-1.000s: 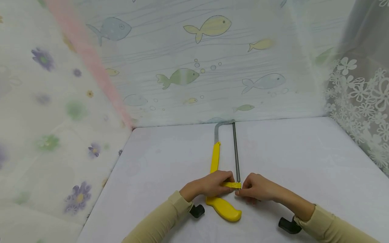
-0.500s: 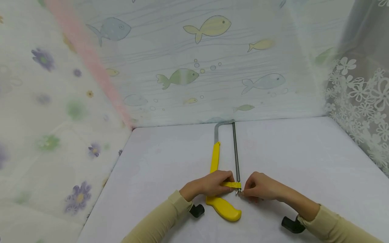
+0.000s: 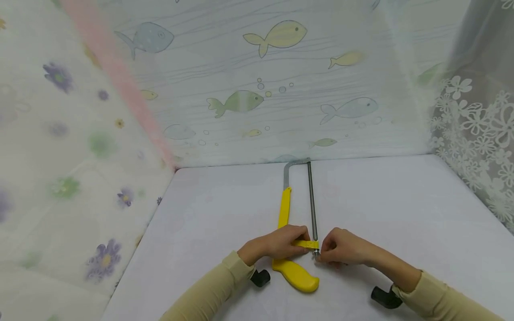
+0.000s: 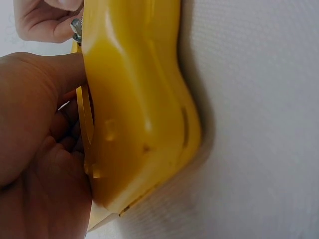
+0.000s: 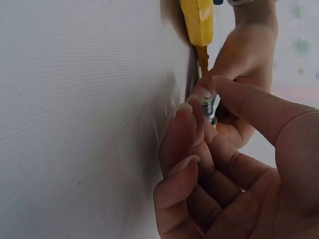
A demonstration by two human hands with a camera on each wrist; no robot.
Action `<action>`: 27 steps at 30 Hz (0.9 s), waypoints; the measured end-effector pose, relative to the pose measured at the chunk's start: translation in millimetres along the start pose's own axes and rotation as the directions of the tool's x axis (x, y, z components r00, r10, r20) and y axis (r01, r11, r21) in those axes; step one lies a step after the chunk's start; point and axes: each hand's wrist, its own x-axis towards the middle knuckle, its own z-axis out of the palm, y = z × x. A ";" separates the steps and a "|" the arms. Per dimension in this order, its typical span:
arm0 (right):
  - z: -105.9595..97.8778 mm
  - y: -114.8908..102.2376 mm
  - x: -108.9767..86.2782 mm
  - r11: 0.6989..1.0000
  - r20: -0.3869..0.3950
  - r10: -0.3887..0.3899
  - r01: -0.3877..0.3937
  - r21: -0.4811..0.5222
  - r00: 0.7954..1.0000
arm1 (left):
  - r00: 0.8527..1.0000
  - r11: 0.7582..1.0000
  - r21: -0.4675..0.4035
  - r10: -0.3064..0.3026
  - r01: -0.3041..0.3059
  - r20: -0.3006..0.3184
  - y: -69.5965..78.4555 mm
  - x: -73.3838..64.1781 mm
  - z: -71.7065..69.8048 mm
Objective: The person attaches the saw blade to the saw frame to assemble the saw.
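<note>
A hacksaw (image 3: 284, 207) with a yellow handle (image 3: 298, 277) and a grey bent front frame lies on the white table. Its dark blade (image 3: 311, 200) points away from me on the right side. My left hand (image 3: 281, 241) grips the yellow frame just ahead of the handle, fingers reaching through to the short yellow crosspiece (image 3: 307, 244). At the blade's near end a small silver wing nut (image 3: 316, 253) sits on a threaded screw (image 5: 206, 105). The fingertips of my right hand (image 3: 345, 247) pinch at this wing nut, with thumb and forefinger on either side of it.
Behind the white table (image 3: 381, 200) hangs a fish-print curtain (image 3: 241, 67); the saw's front end lies near its foot. A flower-print curtain (image 3: 80, 178) borders the left, a lace one (image 3: 482, 129) the right. Black wrist mounts (image 3: 385, 298) sit under both sleeves.
My right hand drew slightly right off the wing nut half a second ago, and its fingertips are now back at it. The left hand and hacksaw stay in place.
</note>
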 end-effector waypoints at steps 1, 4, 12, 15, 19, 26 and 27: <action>0.4 -1.0 0.4 1.000 0.001 -0.002 0.002 0.001 1.000 | 1.000 1.000 0.002 0.002 -0.002 0.000 0.2 -0.1 -0.1; 1.4 -3.1 1.9 1.000 -0.003 0.001 -0.001 -0.003 1.000 | 1.000 1.000 0.003 0.005 -0.005 0.002 -0.1 -0.3 -0.2; 2.8 -2.0 5.4 1.000 -0.010 -0.014 0.014 -0.008 1.000 | 1.000 1.000 -0.012 -0.007 0.007 0.013 -0.5 0.3 -0.4; 2.2 -1.1 6.0 1.000 -0.008 -0.022 0.021 -0.015 1.000 | 1.000 1.000 -0.010 -0.017 0.017 0.013 0.9 0.3 -1.2; 2.2 -0.9 6.5 1.000 -0.013 -0.015 0.015 -0.017 1.000 | 1.000 1.000 -0.006 -0.025 0.025 0.014 1.3 0.4 -1.7; 2.9 -0.7 5.8 1.000 -0.022 -0.005 0.005 -0.019 1.000 | 1.000 1.000 -0.008 -0.021 0.022 0.013 2.3 -0.8 -1.3; 2.8 -0.6 5.4 1.000 -0.024 -0.002 0.001 -0.024 1.000 | 1.000 1.000 -0.009 -0.019 0.019 0.011 2.5 -0.9 -1.2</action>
